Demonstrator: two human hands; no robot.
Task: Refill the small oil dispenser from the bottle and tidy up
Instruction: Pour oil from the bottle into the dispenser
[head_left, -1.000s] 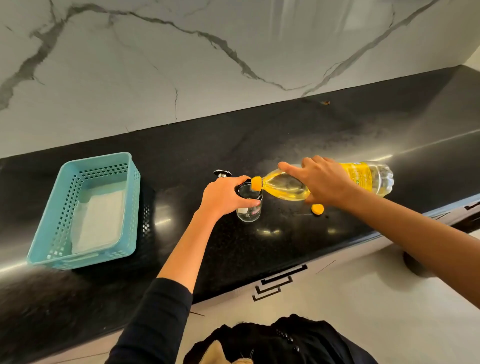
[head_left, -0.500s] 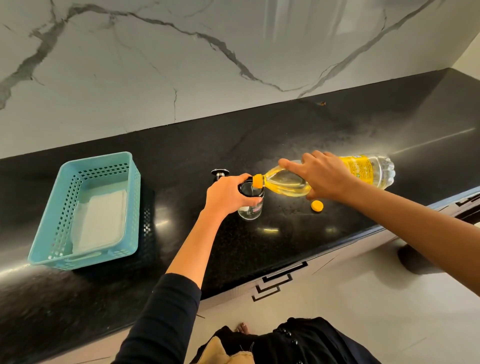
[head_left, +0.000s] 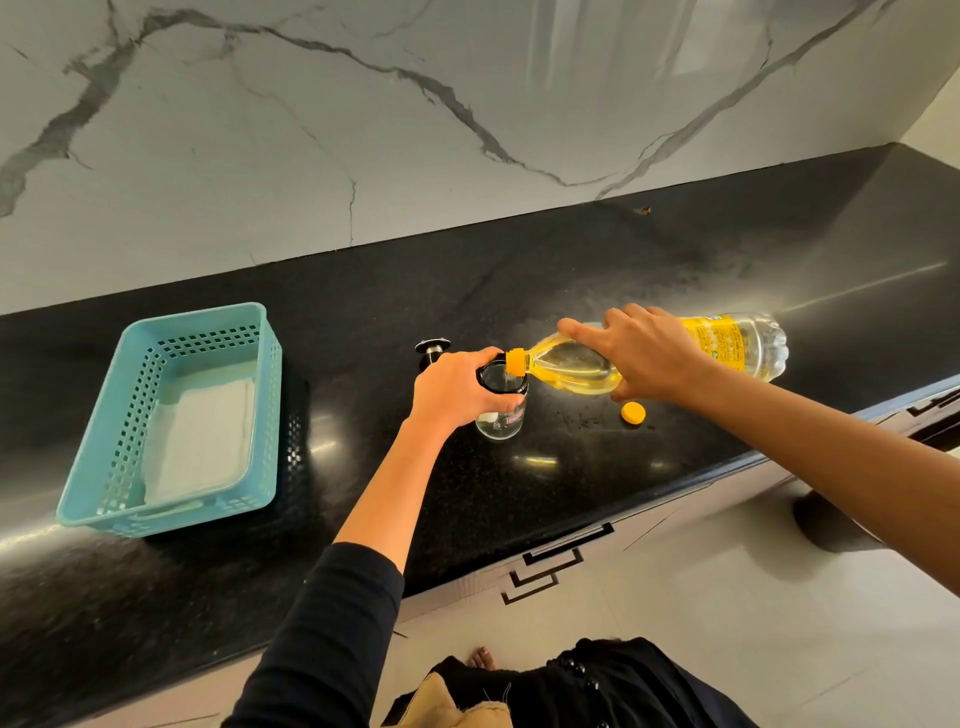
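Observation:
A small clear glass oil dispenser (head_left: 501, 418) with a black rim stands upright on the black counter (head_left: 649, 270). My left hand (head_left: 457, 389) grips it around the top. My right hand (head_left: 644, 358) holds a clear plastic oil bottle (head_left: 737, 348) with yellow oil and a yellow label, tipped nearly flat, its yellow neck over the dispenser's mouth. The bottle's yellow cap (head_left: 633, 413) lies on the counter right of the dispenser. The dispenser's black lid (head_left: 432, 349) sits behind my left hand.
A teal perforated basket (head_left: 104, 483) with a folded white cloth (head_left: 202, 441) inside stands at the left of the counter. A marble wall rises behind. The counter's front edge runs diagonally, with drawers (head_left: 550, 566) and tiled floor below.
The bottle's rear end has risen slightly and its neck has settled over the dispenser's mouth. Both hands keep their holds; the view shifted a little.

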